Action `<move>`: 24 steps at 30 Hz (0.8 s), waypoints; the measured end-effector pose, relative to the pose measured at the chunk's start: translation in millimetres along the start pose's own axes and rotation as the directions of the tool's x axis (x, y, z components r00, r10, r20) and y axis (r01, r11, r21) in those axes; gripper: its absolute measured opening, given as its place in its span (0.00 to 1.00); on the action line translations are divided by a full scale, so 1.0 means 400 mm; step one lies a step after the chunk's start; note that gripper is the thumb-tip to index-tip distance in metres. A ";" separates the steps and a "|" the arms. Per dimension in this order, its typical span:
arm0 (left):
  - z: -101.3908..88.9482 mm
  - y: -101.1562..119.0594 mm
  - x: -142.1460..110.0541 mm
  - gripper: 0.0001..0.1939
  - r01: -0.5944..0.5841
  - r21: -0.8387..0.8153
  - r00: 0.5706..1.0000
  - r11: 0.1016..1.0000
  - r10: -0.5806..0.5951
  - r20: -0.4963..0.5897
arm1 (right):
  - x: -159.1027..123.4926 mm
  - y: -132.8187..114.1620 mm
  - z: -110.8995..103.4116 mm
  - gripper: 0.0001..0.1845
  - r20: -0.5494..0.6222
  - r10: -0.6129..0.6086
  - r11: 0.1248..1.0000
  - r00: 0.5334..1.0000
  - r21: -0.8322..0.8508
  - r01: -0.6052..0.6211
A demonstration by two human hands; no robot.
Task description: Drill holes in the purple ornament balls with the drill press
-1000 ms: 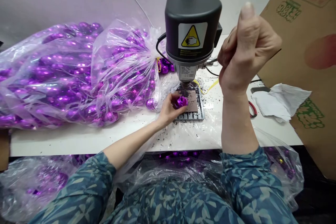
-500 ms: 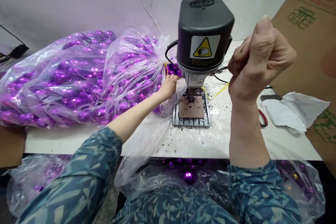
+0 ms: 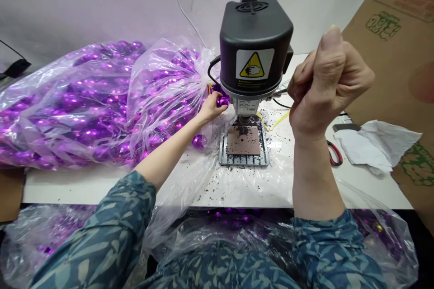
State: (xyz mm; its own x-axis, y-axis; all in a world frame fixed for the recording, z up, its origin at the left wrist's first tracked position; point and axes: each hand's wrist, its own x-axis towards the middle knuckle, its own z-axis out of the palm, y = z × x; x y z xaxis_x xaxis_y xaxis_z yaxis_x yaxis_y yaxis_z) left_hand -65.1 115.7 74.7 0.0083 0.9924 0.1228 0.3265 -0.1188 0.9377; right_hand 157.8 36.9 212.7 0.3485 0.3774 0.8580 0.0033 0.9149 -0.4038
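Observation:
My left hand (image 3: 210,107) is at the gathered mouth of a big clear plastic bag (image 3: 140,76) full of shiny purple baubles. Its fingers are closed on a purple bauble (image 3: 222,100), just left of the drill press. My right hand (image 3: 330,83) is raised in a fist, thumb up, to the right of the black drill press head (image 3: 256,45); whatever is inside the fist is hidden. Below the head, a brown board (image 3: 249,145) with a small hole lies on the slotted metal base (image 3: 225,160), strewn with dark shavings.
One purple bauble (image 3: 199,142) sits left of the base. Red-handled pliers or similar (image 3: 335,153) and crumpled white paper (image 3: 366,146) lie at right, before a cardboard box (image 3: 376,63). A yellow strip (image 3: 280,120) trails behind the base. More bagged baubles (image 3: 383,235) are below the table edge.
My left hand has turned and now has a bauble in its fingers at the bag mouth. My right fist keeps its place beside the drill head. The whole view has shifted slightly.

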 end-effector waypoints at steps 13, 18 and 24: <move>0.030 -0.036 -0.240 0.25 0.342 -0.621 0.940 0.705 -0.244 0.241 | -0.005 -0.004 0.021 0.38 -0.063 0.049 0.982 0.997 -0.177 -0.060; 0.064 -0.057 -0.259 0.34 0.207 -0.532 0.978 0.821 -0.157 0.138 | -0.009 0.001 0.016 0.37 -0.035 0.054 0.979 0.998 -0.196 -0.060; 0.110 -0.077 -0.259 0.36 0.072 -0.441 0.995 0.895 -0.037 0.088 | -0.007 -0.019 0.024 0.39 -0.067 0.032 0.986 0.997 -0.161 -0.042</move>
State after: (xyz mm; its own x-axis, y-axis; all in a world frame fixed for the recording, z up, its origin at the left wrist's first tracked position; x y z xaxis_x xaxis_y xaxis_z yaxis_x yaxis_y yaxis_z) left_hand -34.4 17.8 19.0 0.0794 0.9951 0.0589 -0.1236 -0.0488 0.9911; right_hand 147.8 30.1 216.6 0.4106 0.3958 0.8214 0.1398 0.8629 -0.4857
